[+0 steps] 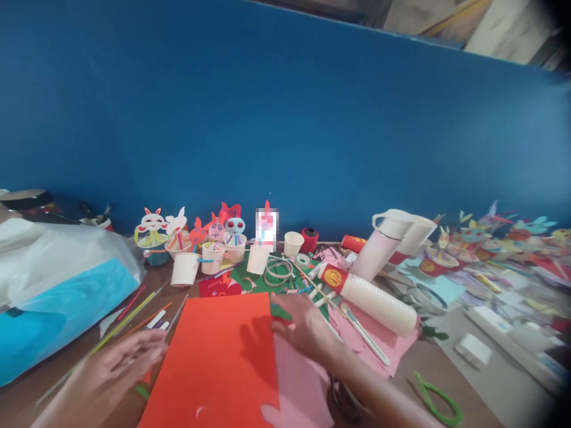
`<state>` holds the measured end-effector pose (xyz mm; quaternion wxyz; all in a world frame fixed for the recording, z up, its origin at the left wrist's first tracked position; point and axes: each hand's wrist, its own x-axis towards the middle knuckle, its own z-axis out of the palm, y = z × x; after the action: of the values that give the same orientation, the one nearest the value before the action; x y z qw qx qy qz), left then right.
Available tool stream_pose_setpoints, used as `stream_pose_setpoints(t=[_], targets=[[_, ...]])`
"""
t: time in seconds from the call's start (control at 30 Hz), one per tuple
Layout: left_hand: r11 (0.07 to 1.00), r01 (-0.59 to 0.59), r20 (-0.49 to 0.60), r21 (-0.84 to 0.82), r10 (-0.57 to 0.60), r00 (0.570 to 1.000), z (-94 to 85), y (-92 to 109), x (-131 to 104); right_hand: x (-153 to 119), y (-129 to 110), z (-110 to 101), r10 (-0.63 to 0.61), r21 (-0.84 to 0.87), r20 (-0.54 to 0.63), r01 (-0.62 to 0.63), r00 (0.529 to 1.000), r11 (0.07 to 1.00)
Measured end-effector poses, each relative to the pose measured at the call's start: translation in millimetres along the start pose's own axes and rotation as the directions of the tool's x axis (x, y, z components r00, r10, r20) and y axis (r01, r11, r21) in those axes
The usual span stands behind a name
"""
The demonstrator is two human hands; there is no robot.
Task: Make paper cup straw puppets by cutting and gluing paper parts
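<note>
A large orange-red sheet of paper (218,356) lies in front of me, partly over pink paper (298,380). By its left edge is my left hand (120,365), fingers stretched and slightly bent, with nothing visible in them. My right hand (306,324) reaches across the sheet's upper right edge with its fingers spread and holds nothing. Its shadow falls on the orange-red sheet; whether its fingertips touch the paper I cannot tell. Beyond the hands lie green paper (243,279) and dark red paper scraps (218,287).
Paper cups with cut-out paper figures (216,238) stand along the blue wall (285,119). A stack of paper cups (379,303), a white craft knife (368,336), a jug (379,244) and green-handled scissors (439,404) are at right. A plastic bag (75,285) is at left.
</note>
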<state>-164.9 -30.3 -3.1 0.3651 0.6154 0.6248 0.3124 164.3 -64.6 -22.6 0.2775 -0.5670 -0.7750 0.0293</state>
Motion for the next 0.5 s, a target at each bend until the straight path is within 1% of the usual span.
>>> stream_pose_setpoints(t=[0.03, 0.1, 0.17, 0.23, 0.27, 0.33, 0.4, 0.5], targets=[[0.998, 0.005, 0.155, -0.061, 0.005, 0.988, 7.0, 10, 3, 16, 7, -4, 0.081, -0.027, -0.05, -0.082, 0.996, 0.996], [0.995, 0.032, 0.236, -0.098, -0.008, 0.972, 22.2, 23, 4, 53, 19, -8, 0.205, -0.096, -0.099, -0.215, 0.974, 0.972], [0.994, 0.046, 0.232, -0.096, -0.023, 0.973, 35.6, 27, 1, 88, 29, -5, 0.261, -0.091, -0.086, -0.269, 0.961, 0.959], [0.992, 0.052, 0.259, -0.118, -0.02, 0.966, 44.4, 25, -4, 115, 35, 4, 0.27, -0.076, -0.08, -0.276, 0.96, 0.958], [0.989, 0.046, 0.221, -0.139, -0.015, 0.975, 46.8, 22, -5, 124, 36, 9, 0.271, -0.064, -0.072, -0.276, 0.96, 0.959], [0.985, 0.044, 0.19, -0.168, -0.012, 0.982, 48.5, 17, -8, 132, 37, 17, 0.263, -0.038, -0.047, -0.265, 0.964, 0.964], [0.983, 0.043, 0.211, -0.177, -0.005, 0.977, 48.4, 14, -8, 129, 37, 18, 0.247, -0.005, -0.019, -0.247, 0.969, 0.969], [0.978, 0.04, 0.226, -0.205, 0.007, 0.974, 50.3, 12, -6, 114, 33, 5, 0.221, 0.039, 0.007, -0.221, 0.975, 0.975]])
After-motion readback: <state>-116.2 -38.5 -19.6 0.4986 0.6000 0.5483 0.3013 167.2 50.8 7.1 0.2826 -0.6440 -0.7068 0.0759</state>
